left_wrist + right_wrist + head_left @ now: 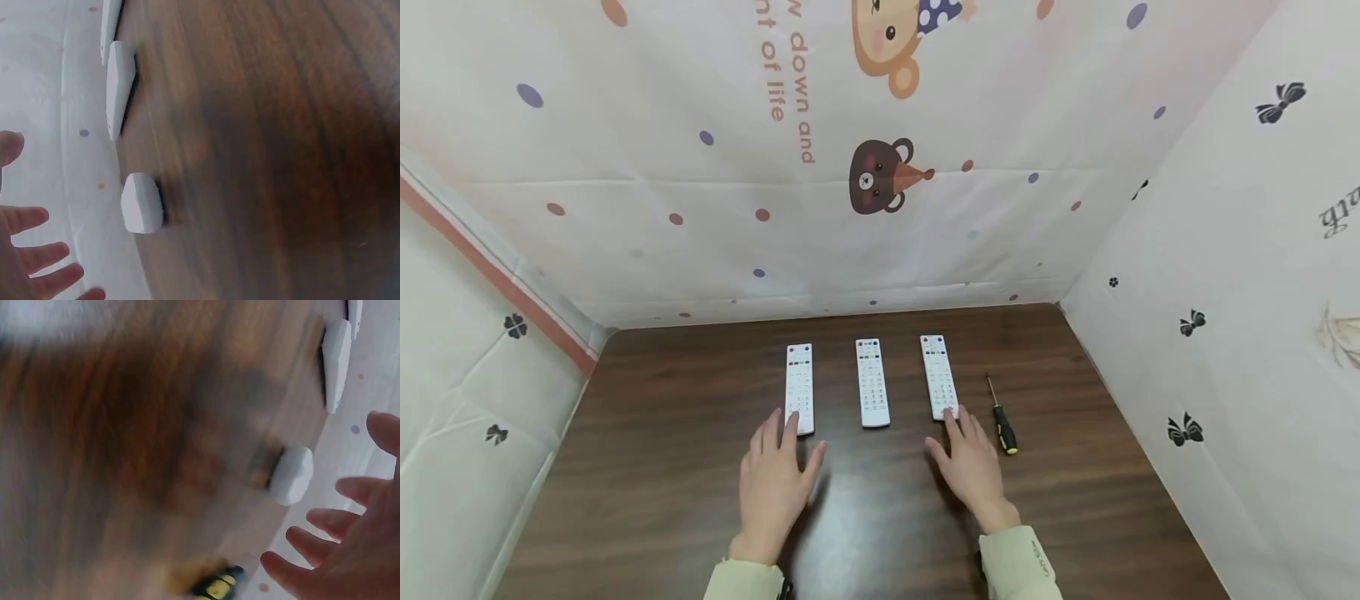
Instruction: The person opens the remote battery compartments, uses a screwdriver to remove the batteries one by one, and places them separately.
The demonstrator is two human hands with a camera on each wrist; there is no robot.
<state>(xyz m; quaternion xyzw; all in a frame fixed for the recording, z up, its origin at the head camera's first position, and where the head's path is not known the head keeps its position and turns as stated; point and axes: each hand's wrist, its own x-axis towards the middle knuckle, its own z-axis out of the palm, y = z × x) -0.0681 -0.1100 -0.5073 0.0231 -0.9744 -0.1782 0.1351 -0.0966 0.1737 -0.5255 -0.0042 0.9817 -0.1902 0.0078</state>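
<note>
Three white remote controls lie face up in a row on the dark wooden table. My left hand (772,483), fingers spread and relaxed, hovers by the near end of the left remote (800,383); its index fingertip overlaps that end in the head view. Between the two hands sits the middle remote (872,383). My right hand (972,467), also with loosely spread fingers, has its fingertips over the near end of the right remote (939,375). Both wrist views show a gap between fingers and remotes, and neither hand holds anything. A screwdriver (1004,429) with a black and yellow handle lies right of the right hand.
The brown wooden table (647,467) meets a patterned cloth backdrop (700,233) at its far edge. White cloth also hangs along the left side (467,400) and the right side (1247,358).
</note>
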